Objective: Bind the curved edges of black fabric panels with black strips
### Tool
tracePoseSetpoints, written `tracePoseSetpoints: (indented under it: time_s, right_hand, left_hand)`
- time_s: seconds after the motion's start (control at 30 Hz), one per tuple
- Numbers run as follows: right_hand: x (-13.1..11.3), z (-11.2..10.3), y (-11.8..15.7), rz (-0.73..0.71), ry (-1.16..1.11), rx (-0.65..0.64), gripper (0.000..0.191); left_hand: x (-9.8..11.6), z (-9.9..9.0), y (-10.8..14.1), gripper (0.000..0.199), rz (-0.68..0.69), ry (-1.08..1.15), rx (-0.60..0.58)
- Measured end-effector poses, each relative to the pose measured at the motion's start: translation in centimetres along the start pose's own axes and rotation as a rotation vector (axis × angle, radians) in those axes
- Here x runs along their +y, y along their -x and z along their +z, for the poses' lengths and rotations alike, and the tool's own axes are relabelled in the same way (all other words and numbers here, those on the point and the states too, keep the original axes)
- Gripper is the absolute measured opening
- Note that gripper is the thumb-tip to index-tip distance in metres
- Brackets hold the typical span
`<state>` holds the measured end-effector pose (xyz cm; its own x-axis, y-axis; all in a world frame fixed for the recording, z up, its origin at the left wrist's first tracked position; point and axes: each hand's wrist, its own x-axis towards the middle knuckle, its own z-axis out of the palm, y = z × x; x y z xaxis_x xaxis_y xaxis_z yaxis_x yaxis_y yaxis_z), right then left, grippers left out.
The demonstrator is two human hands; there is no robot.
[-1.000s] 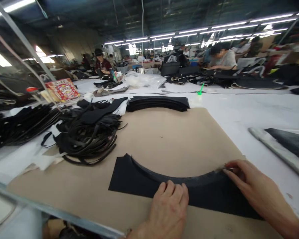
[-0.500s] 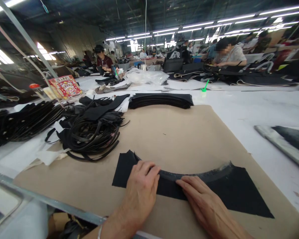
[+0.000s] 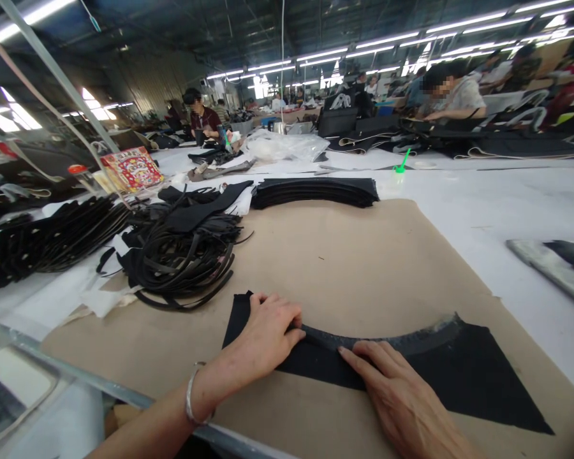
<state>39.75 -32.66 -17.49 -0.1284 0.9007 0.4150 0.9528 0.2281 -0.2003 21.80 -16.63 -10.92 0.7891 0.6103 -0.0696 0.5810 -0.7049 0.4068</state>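
Note:
A black fabric panel (image 3: 478, 376) with a curved upper edge lies on the brown sheet in front of me. Along that curve runs a dull grey-black strip (image 3: 411, 344), its surface scuffed. My left hand (image 3: 272, 328), with a silver bangle at the wrist, is over the left end of the curve; its fingers are bent over the edge, thumb and forefinger pinching there. Resting on the panel near the middle of the curve is my right hand (image 3: 397, 382), fingers extended and nothing gripped. The left hand covers part of the strip.
A heap of black strips (image 3: 182, 255) lies left of the panel, beside a row of black pieces (image 3: 52, 242). Stacked curved black panels (image 3: 316, 192) sit at the sheet's far edge. A dark slab (image 3: 559, 268) is at right. Several people work beyond.
My left hand has shifted up and left along the curved edge, and its forearm now lies more sideways. The raised flap at the left end no longer shows. My right hand stays on the panel.

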Motion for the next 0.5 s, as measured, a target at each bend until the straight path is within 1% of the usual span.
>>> tracePoseSetpoints:
  time_s: [0.1, 0.33, 0.5]
  right_hand:
    - [-0.18, -0.25, -0.22, 0.002, 0.006, 0.004, 0.049]
    - [-0.20, -0.26, -0.42, -0.007, 0.017, 0.011, 0.050]
    - [0.03, 0.02, -0.18, -0.010, 0.025, 0.006, 0.052]
  left_hand:
    - [-0.03, -0.16, -0.18, 0.007, -0.022, 0.009, -0.017]
    - [-0.40, 0.41, -0.43, 0.005, -0.072, 0.009, -0.015]
    - [-0.55, 0.46, -0.53, 0.006, -0.068, 0.008, -0.017]
